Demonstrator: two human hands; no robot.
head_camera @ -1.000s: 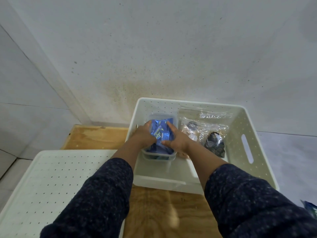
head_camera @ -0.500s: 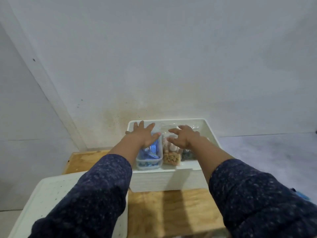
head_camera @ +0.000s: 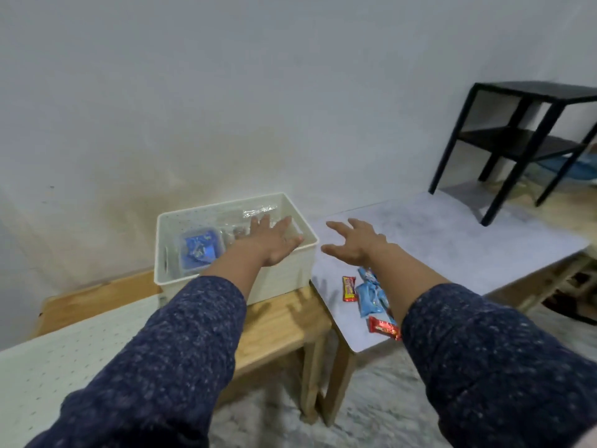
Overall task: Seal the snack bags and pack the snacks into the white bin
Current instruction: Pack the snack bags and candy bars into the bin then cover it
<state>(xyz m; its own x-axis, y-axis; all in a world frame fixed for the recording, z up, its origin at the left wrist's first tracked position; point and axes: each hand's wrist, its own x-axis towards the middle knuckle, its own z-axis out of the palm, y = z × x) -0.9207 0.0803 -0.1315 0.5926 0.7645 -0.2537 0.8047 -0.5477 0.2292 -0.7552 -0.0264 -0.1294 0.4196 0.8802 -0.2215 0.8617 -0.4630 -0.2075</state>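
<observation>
Right of the bin [head_camera: 284, 270], red and blue snacks [head_camera: 368, 294] lie on the grey table [head_camera: 452, 247]. Your left hand [head_camera: 274, 242] is spread flat over the bin, holding nothing. Your right hand [head_camera: 355, 242] is open just right of it. Inside the bin sit a tub [head_camera: 197, 250] and clear bags [head_camera: 258, 212].

The white bin [head_camera: 284, 270] is matt plastic with perforated walls; the container [head_camera: 184, 253] inside it is clear, smooth plastic holding glossy blue foil wrappers [head_camera: 197, 250]; the clear bags [head_camera: 258, 212] behind it are shiny, crinkled film; the wooden table [head_camera: 274, 321] under the bin is smooth, light, lightly grained wood; the adjoining tabletop [head_camera: 452, 250] has a matt, pale grey mottled surface; the red bars [head_camera: 349, 288] and light blue packets [head_camera: 370, 297] on it are glossy film wrappers; the sleeves [head_camera: 168, 367] are dark blue flecked knit cloth; the black shelf unit [head_camera: 529, 137] is matt; the perforated lid [head_camera: 64, 357] is matt white plastic.
</observation>
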